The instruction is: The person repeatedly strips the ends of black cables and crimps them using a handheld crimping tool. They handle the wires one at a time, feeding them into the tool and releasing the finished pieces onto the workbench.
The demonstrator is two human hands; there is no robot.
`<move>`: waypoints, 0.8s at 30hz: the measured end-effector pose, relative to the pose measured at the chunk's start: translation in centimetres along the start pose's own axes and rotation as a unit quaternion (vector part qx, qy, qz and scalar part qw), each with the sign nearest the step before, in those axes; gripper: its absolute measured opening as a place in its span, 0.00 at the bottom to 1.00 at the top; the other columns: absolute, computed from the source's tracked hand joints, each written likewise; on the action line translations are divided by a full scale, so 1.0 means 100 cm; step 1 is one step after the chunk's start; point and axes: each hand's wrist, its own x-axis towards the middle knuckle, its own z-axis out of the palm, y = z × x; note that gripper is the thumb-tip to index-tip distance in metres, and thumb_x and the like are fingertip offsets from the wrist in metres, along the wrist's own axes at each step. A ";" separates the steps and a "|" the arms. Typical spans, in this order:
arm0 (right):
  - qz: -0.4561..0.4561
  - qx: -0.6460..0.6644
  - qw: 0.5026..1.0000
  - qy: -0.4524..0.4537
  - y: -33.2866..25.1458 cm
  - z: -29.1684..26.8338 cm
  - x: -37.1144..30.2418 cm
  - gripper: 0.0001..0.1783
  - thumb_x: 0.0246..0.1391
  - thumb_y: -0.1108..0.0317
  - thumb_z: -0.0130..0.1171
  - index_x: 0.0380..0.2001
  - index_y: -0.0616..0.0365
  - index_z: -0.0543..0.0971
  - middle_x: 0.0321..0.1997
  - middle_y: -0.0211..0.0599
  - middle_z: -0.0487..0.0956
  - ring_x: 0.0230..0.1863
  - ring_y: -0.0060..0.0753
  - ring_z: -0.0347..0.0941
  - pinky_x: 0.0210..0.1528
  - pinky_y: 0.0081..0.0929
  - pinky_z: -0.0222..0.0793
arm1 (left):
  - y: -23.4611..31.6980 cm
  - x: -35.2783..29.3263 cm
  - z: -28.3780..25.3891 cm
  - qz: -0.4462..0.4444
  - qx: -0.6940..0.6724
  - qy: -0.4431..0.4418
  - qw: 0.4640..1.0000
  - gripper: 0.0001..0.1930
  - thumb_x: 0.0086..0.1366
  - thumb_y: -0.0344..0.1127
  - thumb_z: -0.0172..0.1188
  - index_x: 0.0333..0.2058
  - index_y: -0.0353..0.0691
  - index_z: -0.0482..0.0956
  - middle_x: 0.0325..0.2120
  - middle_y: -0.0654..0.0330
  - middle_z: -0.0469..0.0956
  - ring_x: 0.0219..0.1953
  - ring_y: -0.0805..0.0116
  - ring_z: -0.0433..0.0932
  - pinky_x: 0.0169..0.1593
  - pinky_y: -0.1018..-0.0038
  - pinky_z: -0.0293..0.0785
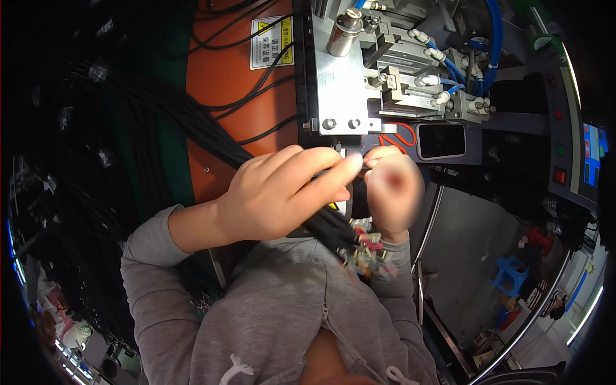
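My left hand (276, 189) reaches across from the left, its fingers bent toward the right hand and their tips drawn together. Facing it, my right hand (394, 189) is closed, thumb and finger pinched close to the left fingertips. What lies in either pinch is mostly hidden; a thin dark strand shows between the hands. Beneath the left hand passes a bundle of black cables (215, 133), running from the upper left down toward my lap. Its loose wire ends (367, 251), with small pale, red and greenish parts, are blurred below the right hand.
A metal fixture (346, 86) with pneumatic cylinders and blue hoses (493, 45) stands just beyond my hands. Red-handled scissors (399, 136) and a phone (441, 140) lie beside it. A control panel (564, 141) is at right, a blue stool (511, 276) on the floor.
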 end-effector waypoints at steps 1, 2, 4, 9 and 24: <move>-0.018 -0.021 0.999 -0.021 -0.004 0.006 0.003 0.10 0.47 0.84 0.59 0.35 0.65 0.76 0.39 0.41 0.75 0.37 0.23 0.70 0.38 0.19 0.67 | 0.002 0.000 0.004 -0.039 -0.015 -0.029 0.999 0.19 0.48 0.29 0.66 0.41 0.30 0.79 0.33 0.54 0.77 0.24 0.67 0.76 0.24 0.76 0.71; -0.048 -0.078 0.995 -0.050 -0.007 0.008 0.007 0.11 0.47 0.84 0.59 0.35 0.65 0.76 0.38 0.41 0.76 0.37 0.24 0.71 0.38 0.19 0.68 | 0.000 -0.006 0.012 -0.032 -0.026 -0.018 0.999 0.17 0.51 0.29 0.66 0.40 0.30 0.78 0.27 0.55 0.76 0.23 0.65 0.76 0.23 0.73 0.71; -0.062 -0.126 0.990 -0.018 -0.011 0.019 0.009 0.12 0.44 0.85 0.61 0.34 0.66 0.77 0.35 0.41 0.77 0.37 0.28 0.74 0.38 0.21 0.71 | 0.002 -0.007 0.007 -0.059 -0.035 -0.047 0.996 0.16 0.50 0.28 0.66 0.38 0.30 0.78 0.25 0.55 0.76 0.23 0.64 0.77 0.23 0.73 0.71; -0.179 -0.207 0.954 0.119 -0.005 0.038 0.005 0.14 0.40 0.82 0.68 0.33 0.67 0.78 0.34 0.39 0.78 0.34 0.28 0.74 0.37 0.23 0.71 | 0.001 -0.006 0.008 -0.073 -0.052 -0.025 0.996 0.11 0.49 0.26 0.65 0.33 0.30 0.76 0.22 0.56 0.74 0.22 0.64 0.76 0.23 0.72 0.71; 0.009 -0.121 0.990 0.068 -0.010 0.028 0.009 0.07 0.45 0.77 0.66 0.29 0.67 0.80 0.33 0.39 0.78 0.35 0.24 0.73 0.37 0.18 0.69 | -0.004 -0.008 0.023 -0.061 0.026 -0.001 0.998 0.06 0.51 0.31 0.60 0.29 0.38 0.74 0.23 0.63 0.68 0.23 0.72 0.71 0.22 0.77 0.68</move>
